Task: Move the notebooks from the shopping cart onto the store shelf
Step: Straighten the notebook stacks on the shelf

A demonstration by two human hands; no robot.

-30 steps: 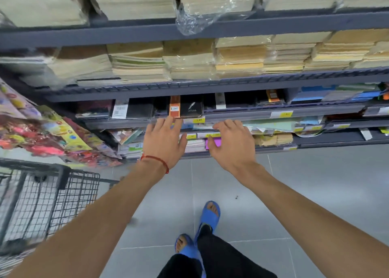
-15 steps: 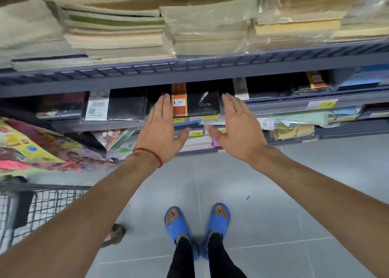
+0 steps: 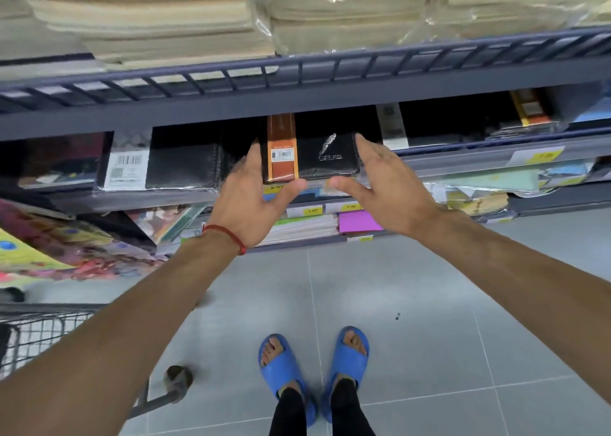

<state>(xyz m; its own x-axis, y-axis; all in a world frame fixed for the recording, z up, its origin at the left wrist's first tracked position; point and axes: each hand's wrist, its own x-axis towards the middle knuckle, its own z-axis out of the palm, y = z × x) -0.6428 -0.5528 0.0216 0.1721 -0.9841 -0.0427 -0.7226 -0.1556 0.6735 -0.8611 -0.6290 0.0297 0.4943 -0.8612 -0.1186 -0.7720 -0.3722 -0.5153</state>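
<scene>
A black notebook with an orange band and a silver feather emblem is pictured resting at the front of the store shelf, bracketed by 2 bare hands. The left hand is laid along its left edge and the right hand along its right edge. The fingers are held straight and the thumbs spread below the front edge, and nothing is gripped or pinched by either hand. The shopping cart is glimpsed at lower left, its contents not shown. The notebook is judged to be stiff, hard-covered and of modest weight, and its sheen suggests a surface that could slip under flat palms. A hold is best taken at the 2 side edges, with the thumbs at the front, so that it can be squared beside the neighbouring black notebook without being tipped off the shelf.
</scene>
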